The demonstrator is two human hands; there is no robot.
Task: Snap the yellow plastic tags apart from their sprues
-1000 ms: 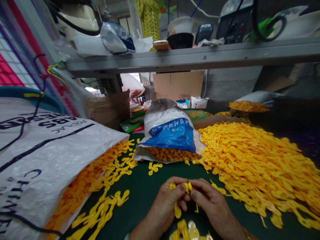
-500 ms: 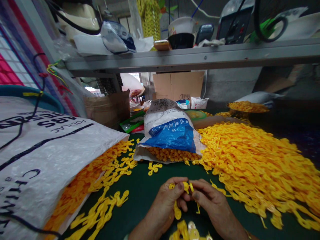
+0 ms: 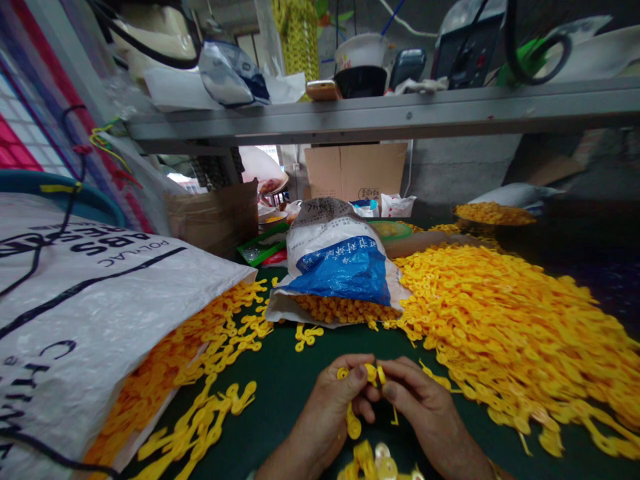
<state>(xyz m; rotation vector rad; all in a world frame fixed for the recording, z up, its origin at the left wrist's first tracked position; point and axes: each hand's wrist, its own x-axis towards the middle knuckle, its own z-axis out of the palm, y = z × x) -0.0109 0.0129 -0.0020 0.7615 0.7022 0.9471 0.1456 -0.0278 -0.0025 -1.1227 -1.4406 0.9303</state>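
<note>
Near the bottom middle, over the dark green table [image 3: 280, 400], my left hand [image 3: 333, 407] pinches a yellow plastic piece [image 3: 353, 423] with round ends that hangs below its fingers. My right hand [image 3: 420, 403] faces it closely, its thumb and fingers closed on another small yellow plastic piece [image 3: 381, 375]. The two pieces meet or nearly meet between my fingertips; whether they are joined I cannot tell. Just below my hands lies a small cluster of yellow parts [image 3: 365, 460], cut off by the lower edge.
A large heap of yellow pieces [image 3: 510, 327] covers the right side. White sacks, one at left [image 3: 100, 320] and one in the middle [image 3: 337, 267], spill more pieces. A grey metal shelf [image 3: 370, 117] crosses above; a cardboard box [image 3: 215, 217] stands behind the left sack.
The whole view has shifted very slightly. My hands keep the same hold on the yellow pieces.
</note>
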